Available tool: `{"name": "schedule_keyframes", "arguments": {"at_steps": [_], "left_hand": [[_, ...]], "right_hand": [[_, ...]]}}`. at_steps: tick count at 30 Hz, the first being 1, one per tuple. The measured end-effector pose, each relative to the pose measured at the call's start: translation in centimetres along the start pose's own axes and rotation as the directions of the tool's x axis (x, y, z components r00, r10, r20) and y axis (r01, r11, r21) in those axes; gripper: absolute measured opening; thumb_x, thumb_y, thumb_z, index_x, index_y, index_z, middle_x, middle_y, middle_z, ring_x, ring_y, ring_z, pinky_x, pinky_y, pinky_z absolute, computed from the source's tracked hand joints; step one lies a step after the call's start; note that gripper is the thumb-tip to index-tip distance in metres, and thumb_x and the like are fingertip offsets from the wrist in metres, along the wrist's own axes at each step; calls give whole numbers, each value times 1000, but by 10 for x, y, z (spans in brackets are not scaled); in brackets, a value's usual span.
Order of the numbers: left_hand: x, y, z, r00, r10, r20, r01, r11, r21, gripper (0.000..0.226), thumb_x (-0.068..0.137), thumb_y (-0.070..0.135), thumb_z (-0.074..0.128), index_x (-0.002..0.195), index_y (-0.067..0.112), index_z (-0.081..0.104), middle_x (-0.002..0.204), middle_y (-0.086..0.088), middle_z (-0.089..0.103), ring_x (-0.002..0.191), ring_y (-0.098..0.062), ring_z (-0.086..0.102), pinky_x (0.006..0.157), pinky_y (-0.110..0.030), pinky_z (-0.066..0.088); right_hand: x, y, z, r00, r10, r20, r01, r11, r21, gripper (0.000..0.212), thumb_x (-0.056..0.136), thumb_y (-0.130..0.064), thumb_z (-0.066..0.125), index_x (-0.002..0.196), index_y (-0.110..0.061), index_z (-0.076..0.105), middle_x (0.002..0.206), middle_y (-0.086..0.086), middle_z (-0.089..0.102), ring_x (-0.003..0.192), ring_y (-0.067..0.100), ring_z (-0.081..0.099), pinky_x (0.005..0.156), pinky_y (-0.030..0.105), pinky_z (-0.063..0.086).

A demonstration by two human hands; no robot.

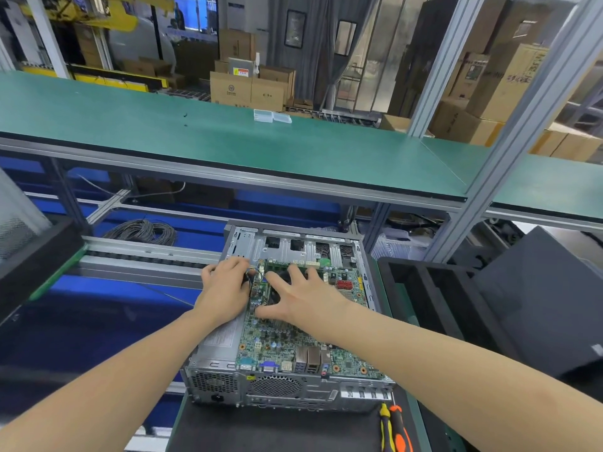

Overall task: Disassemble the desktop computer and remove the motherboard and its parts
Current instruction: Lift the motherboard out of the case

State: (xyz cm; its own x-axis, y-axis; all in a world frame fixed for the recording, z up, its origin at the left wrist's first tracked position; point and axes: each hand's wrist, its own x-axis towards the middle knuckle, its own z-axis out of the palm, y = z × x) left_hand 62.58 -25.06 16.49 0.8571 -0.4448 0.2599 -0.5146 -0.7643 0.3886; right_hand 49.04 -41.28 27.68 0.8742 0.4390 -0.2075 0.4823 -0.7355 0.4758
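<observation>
Bright, even light from above; faint shadow under the right hand [295, 300]. Beyond the hand the shelf [228, 141] bows with wide-angle distortion; background slightly soft.

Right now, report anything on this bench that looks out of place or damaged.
Nothing looks damaged or spilled. The motherboard lies in the open case, the left hand at its wires, the right hand spread on the board; two screwdrivers lie near the case.

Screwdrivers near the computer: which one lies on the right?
The orange-handled screwdriver; the yellow-handled screwdriver lies alongside it on its left.
</observation>
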Motion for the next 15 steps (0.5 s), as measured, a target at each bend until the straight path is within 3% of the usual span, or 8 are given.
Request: {"name": "schedule_keyframes", "arguments": {"at_steps": [2, 4, 6, 8, 10, 12, 14, 15], "left_hand": [[-1, 0, 0, 1000, -6, -4, 6, 1000, 7, 34, 92, 12, 58, 124, 25, 61, 138, 7, 54, 133, -17, 46, 106, -39, 19], [-1, 1, -1, 1000, -7, -7, 7, 1000, 5, 33, 92, 12, 58, 122, 25, 62, 138, 7, 55, 133, -16, 46, 106, -39, 19], [-1, 3, -1, 1000, -10, 9, 9, 1000, 15, 35, 91, 14, 59, 124, 25, 62, 139, 8, 54, 133, -16, 46, 107, -39, 18], [-1, 3, 0, 1000, -2, 8, 2, 1000, 13, 33, 92, 14, 59, 123, 25, 63, 138, 7, 53, 132, -17, 46, 108, -40, 19], [-4, 4, -2, 1000, -17, -18, 16, 999, -45, 34, 93, 10, 57, 122, 24, 66, 142, 3, 49, 135, -20, 45, 110, -43, 24], [-10, 5, -9, 992, -101, -71, 90, 987, -133, 42, 91, 6, 57, 129, 22, 62, 146, -1, 44, 127, -27, 52, 104, -47, 39], [-17, 4, -17, 963, -250, -103, 223, 949, -223, 51, 90, 7, 57, 140, 19, 50, 146, -4, 43, 109, -31, 59, 82, -46, 51], [-20, 1, -20, 944, -317, -95, 286, 926, -247, 49, 93, 10, 57, 140, 16, 46, 144, -7, 45, 107, -33, 60, 78, -45, 51]], "right_hand": [[0, -1, 4, 1000, 6, -10, -6, 1000, -12, 98, 78, -9, 82, 149, -39, 23, 156, 26, 14, 128, 54, 36, 96, 66, 45], [-1, 2, 9, 1000, -25, 0, 25, 1000, 10, 117, 75, -17, 86, 156, -44, 6, 163, 24, 0, 136, 56, 30, 100, 67, 42], [-5, 9, 11, 999, -30, 34, 24, 985, 172, 132, 68, -26, 87, 156, -48, -10, 168, 16, -16, 149, 55, 12, 111, 71, 28], [-8, 15, 11, 999, 27, 24, -35, 879, 475, 118, 71, -32, 75, 155, -51, -7, 170, 6, -14, 154, 46, 1, 117, 69, 13], [-11, 19, 14, 984, 172, -47, -91, 710, 699, 96, 77, -37, 62, 155, -49, 8, 170, 1, 5, 156, 33, 10, 121, 64, 14], [-19, 25, 27, 908, 408, -92, -173, 565, 807, 76, 82, -42, 51, 153, -41, 24, 164, -1, 24, 150, 26, 26, 120, 56, 26], [-32, 32, 52, 750, 660, -38, -279, 368, 887, 61, 89, -40, 49, 148, -32, 36, 155, -1, 35, 142, 23, 38, 113, 44, 36], [-40, 37, 68, 653, 757, 24, -346, 269, 899, 56, 93, -37, 52, 146, -27, 39, 151, 1, 37, 139, 24, 41, 109, 40, 37]]}}
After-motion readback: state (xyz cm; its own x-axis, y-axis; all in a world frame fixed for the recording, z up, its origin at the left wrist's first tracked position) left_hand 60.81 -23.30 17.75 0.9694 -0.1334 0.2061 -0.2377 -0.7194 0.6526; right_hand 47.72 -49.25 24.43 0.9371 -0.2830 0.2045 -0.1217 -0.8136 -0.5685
